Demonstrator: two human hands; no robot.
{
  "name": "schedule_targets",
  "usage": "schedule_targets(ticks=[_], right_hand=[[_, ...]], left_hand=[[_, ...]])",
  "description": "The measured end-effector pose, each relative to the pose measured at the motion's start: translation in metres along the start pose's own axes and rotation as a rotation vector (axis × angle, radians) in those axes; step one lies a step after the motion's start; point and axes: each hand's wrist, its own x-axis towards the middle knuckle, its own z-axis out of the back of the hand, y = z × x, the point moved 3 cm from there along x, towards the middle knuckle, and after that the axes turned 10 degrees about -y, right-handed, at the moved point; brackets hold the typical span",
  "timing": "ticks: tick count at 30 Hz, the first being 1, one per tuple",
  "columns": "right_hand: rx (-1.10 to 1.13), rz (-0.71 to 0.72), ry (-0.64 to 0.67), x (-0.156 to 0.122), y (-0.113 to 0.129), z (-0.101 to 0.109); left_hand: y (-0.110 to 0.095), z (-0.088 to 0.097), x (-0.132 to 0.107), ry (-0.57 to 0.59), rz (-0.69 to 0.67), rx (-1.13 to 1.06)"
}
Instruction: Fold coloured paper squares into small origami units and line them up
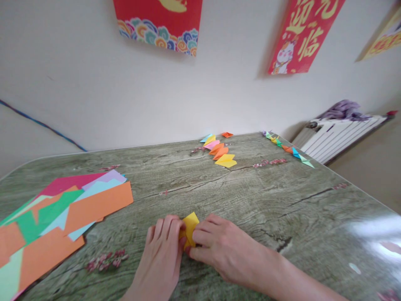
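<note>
Snugly, folded yellow paper [191, 225] sits between both hands [165, 244] [217, 240].

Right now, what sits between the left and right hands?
Yellow paper, seen in the head view: the left hand grips it from one side, the right hand from the other.

A red poster [304, 37] reads 迎 [297, 16] and 临 [311, 44]
</note>
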Motion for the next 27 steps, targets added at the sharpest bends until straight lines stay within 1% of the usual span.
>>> schedule_targets(ticks=[6, 11, 15, 22, 27], right_hand=[[-0.04, 0.003, -0.029, 0.0016, 0.0036, -0.0015], [-0.045, 0.006, -0.033, 0.0022, 0.0046, -0.0014], [-0.042, 0.003, -0.031, 0.0023, 0.0041, -0.0025], [-0.06, -0.003, -0.015, 0.0018, 0.0053, -0.0038], [-0.064, -0.014, -0.003, 0.0014, 0.0059, -0.0025]], left_hand=[[-0.0041, -0.001, -0.0026, -0.018, 0.003, 0.076], [-0.0058, -0.0033, -0.0041, -0.011, -0.001, 0.143], [-0.0058, -0.0036, -0.0043, 0.009, 0.007, 0.137], [-0.0051, -0.0014, -0.0021, 0.0, 0.032, 0.122], [0.0013, 0.0026, -0.0016, 0.005, 0.028, 0.067]])
